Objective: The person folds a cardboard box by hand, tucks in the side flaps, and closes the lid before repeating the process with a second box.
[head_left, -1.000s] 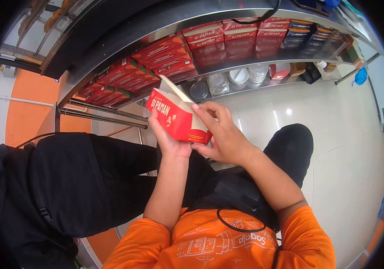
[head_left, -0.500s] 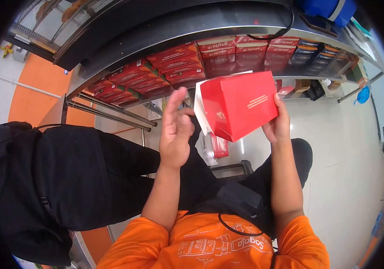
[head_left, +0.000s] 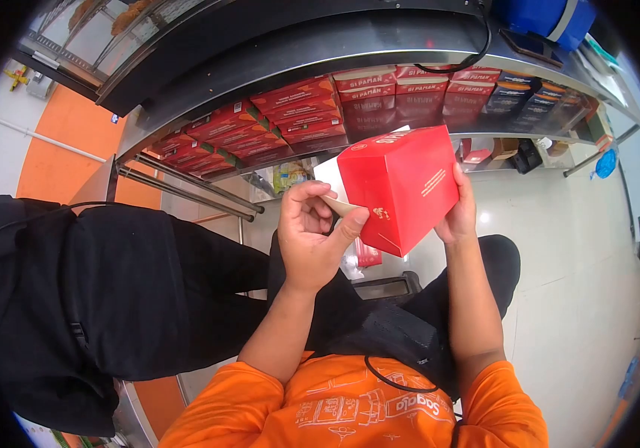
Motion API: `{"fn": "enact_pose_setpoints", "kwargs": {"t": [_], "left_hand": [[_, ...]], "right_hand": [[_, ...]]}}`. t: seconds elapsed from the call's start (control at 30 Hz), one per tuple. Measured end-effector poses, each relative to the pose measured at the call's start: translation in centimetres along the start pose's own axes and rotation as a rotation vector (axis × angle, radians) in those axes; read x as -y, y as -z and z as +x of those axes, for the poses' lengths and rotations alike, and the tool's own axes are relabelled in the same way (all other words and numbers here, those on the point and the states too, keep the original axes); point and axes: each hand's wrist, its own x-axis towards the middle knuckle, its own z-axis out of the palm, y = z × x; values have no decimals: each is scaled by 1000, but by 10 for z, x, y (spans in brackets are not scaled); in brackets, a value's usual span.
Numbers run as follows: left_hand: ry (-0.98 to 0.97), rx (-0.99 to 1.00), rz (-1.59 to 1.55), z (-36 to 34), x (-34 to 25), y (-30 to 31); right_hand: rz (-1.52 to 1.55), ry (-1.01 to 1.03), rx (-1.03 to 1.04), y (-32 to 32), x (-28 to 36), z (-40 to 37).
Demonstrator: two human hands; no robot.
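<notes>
A red cardboard box (head_left: 418, 190) with pale printed lettering is held up in front of my body, tilted. On its right side my right hand (head_left: 459, 211) grips it, with part of the fingers hidden behind the box. My left hand (head_left: 315, 237) pinches a pale cardboard flap (head_left: 344, 204) at the box's left end between thumb and fingers. A second white flap (head_left: 328, 175) stands out behind that one.
Stacks of folded red cartons (head_left: 297, 112) and dark blue ones (head_left: 510, 97) fill the shelf under the metal counter (head_left: 320, 56). A phone (head_left: 531, 46) lies on top. Another person's dark-clothed legs (head_left: 110, 291) are close on the left.
My left hand has come in from beside the box, lower and to the right, and has taken hold of the flap. The box has turned and tipped slightly, showing more of its top face.
</notes>
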Motion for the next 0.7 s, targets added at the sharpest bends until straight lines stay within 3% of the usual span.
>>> {"fn": "enact_pose_setpoints", "kwargs": {"t": [0.1, 0.2, 0.27, 0.37, 0.43, 0.7], "left_hand": [[-135, 89, 26, 3, 7, 0], [-123, 58, 82, -5, 5, -8], [-346, 81, 493, -1, -13, -11], [-275, 139, 421, -6, -5, -12], [-132, 187, 142, -7, -1, -15], [2, 55, -64, -7, -15, -17]], "right_hand": [[-17, 10, -12, -3, -3, -1], [-3, 19, -27, -4, -6, -2], [21, 45, -50, -8, -7, -1], [31, 64, -87, -10, -6, -1], [14, 63, -51, -3, -5, 0], [-188, 153, 5, -10, -1, -4]]}}
